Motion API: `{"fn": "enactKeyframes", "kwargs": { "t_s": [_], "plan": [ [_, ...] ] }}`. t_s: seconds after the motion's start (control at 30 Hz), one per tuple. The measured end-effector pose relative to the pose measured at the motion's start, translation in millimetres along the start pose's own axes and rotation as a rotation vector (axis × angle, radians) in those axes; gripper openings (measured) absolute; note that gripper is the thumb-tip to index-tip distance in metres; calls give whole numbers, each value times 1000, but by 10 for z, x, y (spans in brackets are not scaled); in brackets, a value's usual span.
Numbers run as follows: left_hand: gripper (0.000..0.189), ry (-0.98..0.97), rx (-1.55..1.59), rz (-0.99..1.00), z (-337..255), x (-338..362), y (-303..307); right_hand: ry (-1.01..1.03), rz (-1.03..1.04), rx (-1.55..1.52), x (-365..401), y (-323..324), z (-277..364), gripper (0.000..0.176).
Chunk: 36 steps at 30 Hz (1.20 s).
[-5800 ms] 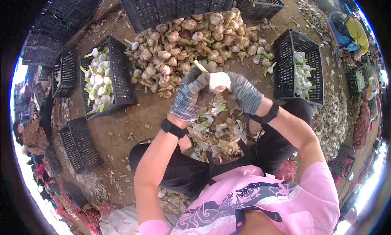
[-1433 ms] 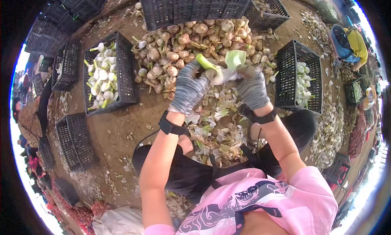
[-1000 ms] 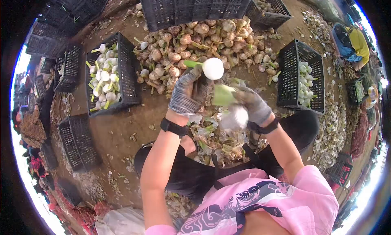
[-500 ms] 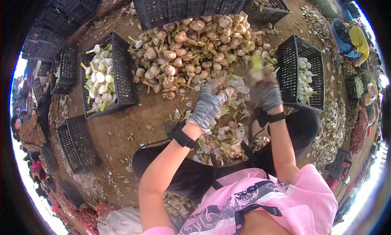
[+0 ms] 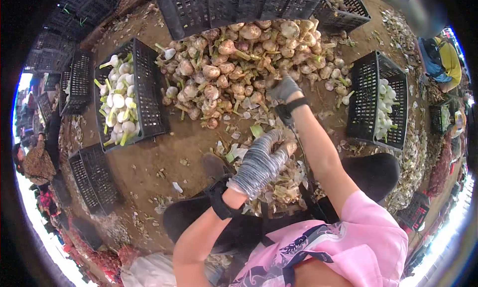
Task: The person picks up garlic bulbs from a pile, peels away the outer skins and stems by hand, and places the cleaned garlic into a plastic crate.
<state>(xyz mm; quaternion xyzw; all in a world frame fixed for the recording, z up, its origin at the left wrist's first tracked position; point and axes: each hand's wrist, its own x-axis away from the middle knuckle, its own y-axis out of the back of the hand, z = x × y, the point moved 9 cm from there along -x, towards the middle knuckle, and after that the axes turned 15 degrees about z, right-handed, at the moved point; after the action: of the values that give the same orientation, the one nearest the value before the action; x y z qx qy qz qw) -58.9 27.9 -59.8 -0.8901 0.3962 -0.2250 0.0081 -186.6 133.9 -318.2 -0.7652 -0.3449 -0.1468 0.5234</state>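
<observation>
Garlic pile [image 5: 236,70] lies at the right hand [image 5: 288,90]; cannot tell whether that blurred grip is closed. Left hand [image 5: 264,160], grip loosely spread, hangs over peelings [image 5: 285,190], apart from the pile.

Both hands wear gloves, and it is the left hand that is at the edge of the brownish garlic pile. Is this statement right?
Not quite: the head view shows that the right hand is at the edge of the brownish garlic pile, not the left hand. Both do wear gloves.
</observation>
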Motion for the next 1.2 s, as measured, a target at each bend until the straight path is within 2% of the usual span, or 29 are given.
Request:
{"fn": "enactKeyframes", "kwargs": {
  "t_s": [0.07,0.3,0.33,0.4,0.47,0.5,0.53,0.57,0.6,0.63,0.67,0.7,0.73,0.8,0.83,0.87,0.93,0.97,1.0,1.07,1.13,1.2],
  "plan": [
    [22,16,74,16,-85,-17,20,297,-206,88,-276,83,147,39],
    [22,157,116,-17,-97,29,130,435,-197,326,-467,157,338,21],
    [24,158,180,-50,-137,61,164,406,-83,399,-527,220,442,19],
    [26,159,246,-78,-122,73,183,429,124,500,-60,-20,83,14],
    [27,-72,124,-244,-244,76,344,305,326,722,75,87,54,25],
    [33,78,88,-258,-188,69,385,292,288,797,416,-136,-172,23],
    [33,78,89,-252,-131,27,410,279,248,870,640,-248,-328,22],
    [37,-27,68,-321,-100,2,493,284,246,871,775,-260,-343,22],
    [42,-136,45,-389,-177,20,557,193,368,895,874,-344,-452,22],
    [42,-142,42,-384,-187,20,555,100,493,917,984,-435,-572,23],
    [44,-120,63,-421,-205,52,582,105,499,920,1161,-536,-654,23],
    [45,-113,72,-440,-224,46,610,94,505,1178,1380,-691,-811,25],
    [46,-105,80,-459,-242,41,637,157,609,1552,1491,-779,-815,28],
    [55,-420,193,-559,-372,52,801,513,711,2316,1811,-990,-897,36],
    [56,-437,94,-499,-411,52,866,207,687,2359,1817,-888,-944,39],
    [56,-439,88,-502,-468,117,938,1,736,2266,1905,-899,-1076,40],
    [57,-297,221,79,-554,-26,566,-392,751,2065,2126,-900,-1324,42],
    [55,-217,102,84,-571,-7,536,-274,682,1658,2341,-1171,-1468,42],
    [55,-225,97,87,-592,11,480,-160,602,1255,2457,-1313,-1468,44],
    [58,-147,497,-14,-398,3,399,-117,627,1479,2476,-1368,-1316,45],
    [58,-215,494,-61,-192,-139,427,-22,624,1789,2501,-1375,-1213,45],
    [57,-260,544,-140,-282,-59,375,215,554,1998,2444,-1318,-1181,41]
  ]
}}
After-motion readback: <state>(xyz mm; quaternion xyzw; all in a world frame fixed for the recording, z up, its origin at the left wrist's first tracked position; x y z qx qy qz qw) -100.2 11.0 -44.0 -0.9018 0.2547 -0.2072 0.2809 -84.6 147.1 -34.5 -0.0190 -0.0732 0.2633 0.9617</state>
